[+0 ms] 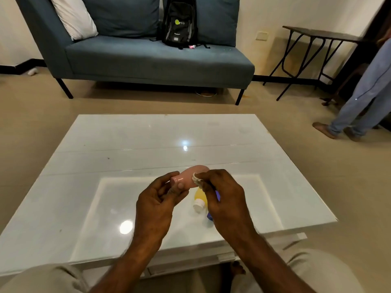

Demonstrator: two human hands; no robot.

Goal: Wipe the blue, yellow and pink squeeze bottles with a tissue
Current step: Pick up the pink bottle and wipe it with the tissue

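So the left hand (156,199) grips the pink bottle (190,176) by its cap end, leaving its body bare. Right hand (224,193) pinches the tissue (196,179) against it.

The left hand (157,203) holds the pink bottle (191,176) by its cap end above the white surface (135,144). The right hand (224,195) presses a crumpled tissue (196,179) against the bottle's side. The yellow bottle (200,199) and blue bottle (211,215) lie on the surface beneath the right hand.
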